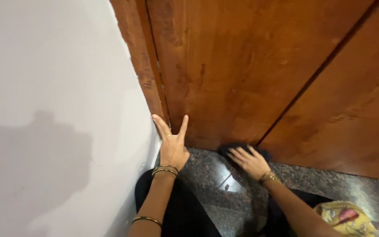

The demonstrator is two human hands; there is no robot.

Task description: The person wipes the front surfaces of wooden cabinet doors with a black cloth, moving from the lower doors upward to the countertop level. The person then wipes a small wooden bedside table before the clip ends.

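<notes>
- The left hand (pixel 172 147) is shown open, fingers spread, braced against the lower edge of the wooden door (pixel 237 70) beside the door frame (pixel 143 66); nothing is gripped by it.
- The right hand (pixel 252 161) is laid flat, fingers extended, on a dark cloth (pixel 233 148), which is pressed down rather than clenched.
- The cloth is located at the foot of the door, where the wood meets the polished granite floor (pixel 211 180), just left of the dark seam between the door and the adjoining wooden panel (pixel 352 114).
- For the wiping in hand, even pressure is best kept through the whole palm, so that the cloth stays spread and is not bunched under the fingertips.
- Strokes are best run along the bottom edge, since dust is judged to gather in the joint between wood and floor.
- The brace given by the left hand is judged useful: balance in the crouch is kept by it, and the door is steadied against the push.
- The white wall (pixel 53 109) at the left is left untouched; bangles (pixel 165 170) are worn on the left wrist and should be kept off the wood to avoid scratches.
- A yellow patterned fabric (pixel 345 217) is seen at the lower right, well apart from the cloth.
</notes>
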